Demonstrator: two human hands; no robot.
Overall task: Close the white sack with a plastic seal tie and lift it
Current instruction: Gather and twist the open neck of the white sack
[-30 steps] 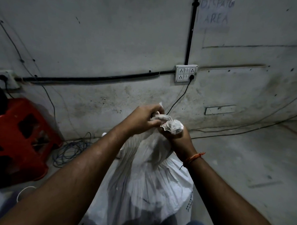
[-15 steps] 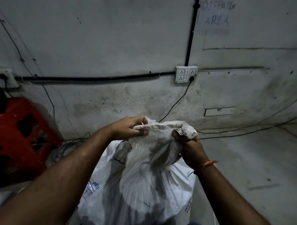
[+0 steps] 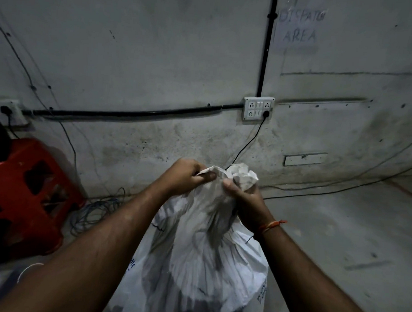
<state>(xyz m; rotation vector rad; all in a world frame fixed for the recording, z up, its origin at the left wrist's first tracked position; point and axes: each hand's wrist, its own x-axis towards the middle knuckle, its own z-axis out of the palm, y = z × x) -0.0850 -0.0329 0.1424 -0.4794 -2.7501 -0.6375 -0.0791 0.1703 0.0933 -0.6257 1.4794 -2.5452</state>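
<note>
The white sack (image 3: 203, 254) stands on the floor right in front of me, full and pleated towards its top. Its mouth (image 3: 237, 176) is bunched into a crumpled knot of cloth between my hands. My left hand (image 3: 187, 176) pinches the left side of the bunched mouth with thumb and fingers. My right hand (image 3: 245, 200) grips the neck just below the bunch from the right; an orange thread is around that wrist. No plastic seal tie shows in the head view.
A red plastic stool (image 3: 21, 195) stands at the left by the wall, with a coil of cables (image 3: 96, 210) beside it. A white socket board (image 3: 258, 108) with a plugged-in black cord is on the wall. Cables run along the concrete floor (image 3: 338, 232) at right.
Half a second ago the sack mouth was spread wide between my hands. My hands have come back together and the mouth is gathered into a tight bunch again.
</note>
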